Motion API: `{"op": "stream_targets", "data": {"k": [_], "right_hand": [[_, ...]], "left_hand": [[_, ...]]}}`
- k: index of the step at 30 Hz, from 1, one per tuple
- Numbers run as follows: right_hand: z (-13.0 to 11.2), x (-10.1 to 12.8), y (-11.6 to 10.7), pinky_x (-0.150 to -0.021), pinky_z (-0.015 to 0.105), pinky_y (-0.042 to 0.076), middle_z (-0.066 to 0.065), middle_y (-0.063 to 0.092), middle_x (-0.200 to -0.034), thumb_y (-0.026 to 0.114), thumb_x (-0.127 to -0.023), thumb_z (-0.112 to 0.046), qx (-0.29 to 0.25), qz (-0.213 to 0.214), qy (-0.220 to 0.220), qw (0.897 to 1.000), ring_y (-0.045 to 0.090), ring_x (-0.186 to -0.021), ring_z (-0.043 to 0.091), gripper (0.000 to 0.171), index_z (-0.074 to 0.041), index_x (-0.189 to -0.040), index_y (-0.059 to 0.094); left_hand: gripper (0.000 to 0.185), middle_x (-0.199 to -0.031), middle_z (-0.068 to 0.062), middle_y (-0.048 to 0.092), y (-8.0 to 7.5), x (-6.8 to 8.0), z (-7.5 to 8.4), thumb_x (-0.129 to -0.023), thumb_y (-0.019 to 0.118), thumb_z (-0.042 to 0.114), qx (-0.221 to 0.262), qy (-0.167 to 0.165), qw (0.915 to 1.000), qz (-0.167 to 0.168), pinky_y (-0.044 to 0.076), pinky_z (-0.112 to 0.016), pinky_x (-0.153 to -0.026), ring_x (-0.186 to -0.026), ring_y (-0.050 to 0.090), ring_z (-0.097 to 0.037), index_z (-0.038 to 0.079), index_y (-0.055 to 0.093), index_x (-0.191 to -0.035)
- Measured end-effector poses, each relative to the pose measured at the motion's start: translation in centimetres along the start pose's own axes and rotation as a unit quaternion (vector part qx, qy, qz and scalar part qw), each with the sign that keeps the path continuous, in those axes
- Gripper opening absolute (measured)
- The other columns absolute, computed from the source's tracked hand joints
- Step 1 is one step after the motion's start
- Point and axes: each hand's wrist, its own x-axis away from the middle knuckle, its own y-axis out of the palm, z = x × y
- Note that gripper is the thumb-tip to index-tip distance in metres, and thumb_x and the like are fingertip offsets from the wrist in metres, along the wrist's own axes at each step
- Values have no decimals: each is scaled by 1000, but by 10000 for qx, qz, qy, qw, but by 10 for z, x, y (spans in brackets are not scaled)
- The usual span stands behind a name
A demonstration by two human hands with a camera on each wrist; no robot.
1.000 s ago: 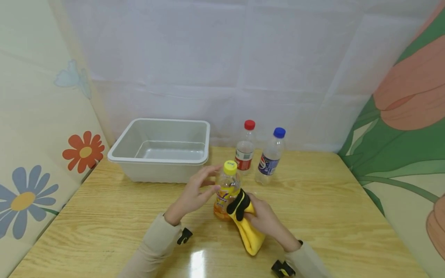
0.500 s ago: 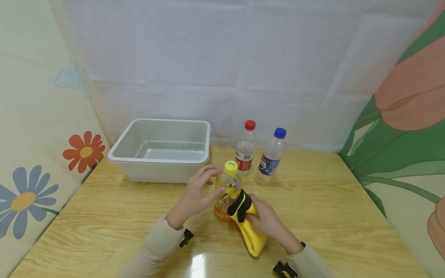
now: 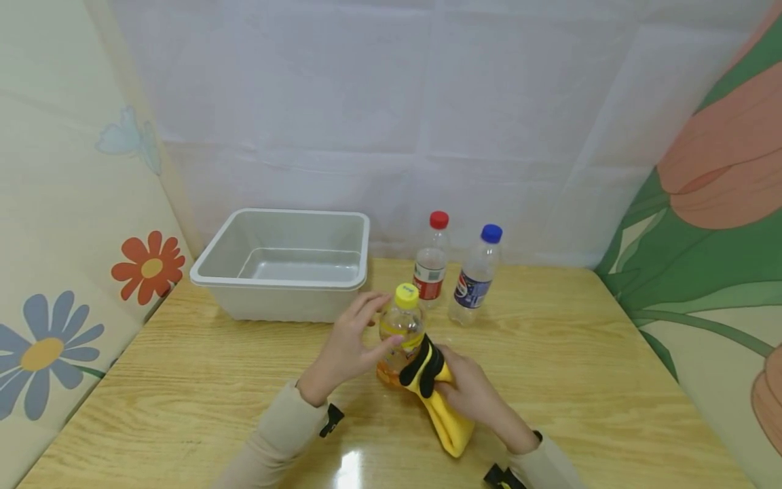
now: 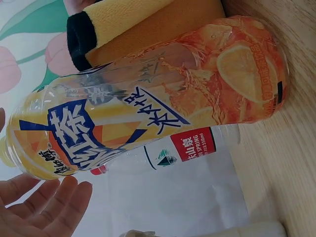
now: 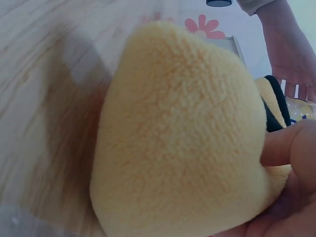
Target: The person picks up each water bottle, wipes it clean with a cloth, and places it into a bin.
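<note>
A yellow cloth (image 3: 442, 407) with black trim, an orange-labelled bottle (image 3: 400, 336) with yellow cap.

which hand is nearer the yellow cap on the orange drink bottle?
Left. The left hand has fingertips beside the yellow cap, thumb on the orange drink bottle. The right hand is lower, pressing the yellow cloth against the bottle's lower right side.
</note>
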Motion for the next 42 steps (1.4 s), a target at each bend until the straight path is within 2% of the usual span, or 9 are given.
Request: {"op": "stream_targets", "data": {"k": [13,20,29,38,42], "right_hand": [[-2,6,-6,-81,45,50,17,61,-109,67,-76,2,100,-279,-87,9995,60,-94,29,48,3,-120,51],[-1,7,-13,-84,47,48,18,60,-112,67,-77,2,-59,-371,287,9989,58,-98,31,49,1,-123,50],[3,5,-21,-77,40,51,16,63,-104,67,-74,5,-56,33,227,9997,60,-89,24,50,2,-121,51],[3,4,-28,-72,37,51,16,64,-103,67,-70,10,-209,450,99,9987,60,-84,21,56,3,-123,50],[1,3,-31,-69,35,52,17,64,-102,67,-70,11,-218,592,38,9980,60,-82,21,58,3,-124,49]], "left_hand": [[63,-119,-19,51,2,-1,2,-87,55,46,-60,-17,10000,-29,54,-31,-68,-96,55,-29,-6,48,-122],[61,-120,-18,52,3,-1,2,-87,57,42,43,-43,10000,-50,55,-31,-68,-97,56,-29,-6,48,-123],[58,-121,-20,51,2,-1,-1,-87,59,36,136,48,9998,-143,54,-27,-72,-97,56,-30,-6,46,-125],[63,-124,-20,49,0,-3,-3,-90,50,43,119,-8,9992,-384,54,-28,-74,-102,54,-28,-7,44,-128],[60,-125,-19,49,-1,-3,-4,-89,56,36,132,27,9989,-441,54,-29,-75,-102,55,-29,-7,43,-128]]}}
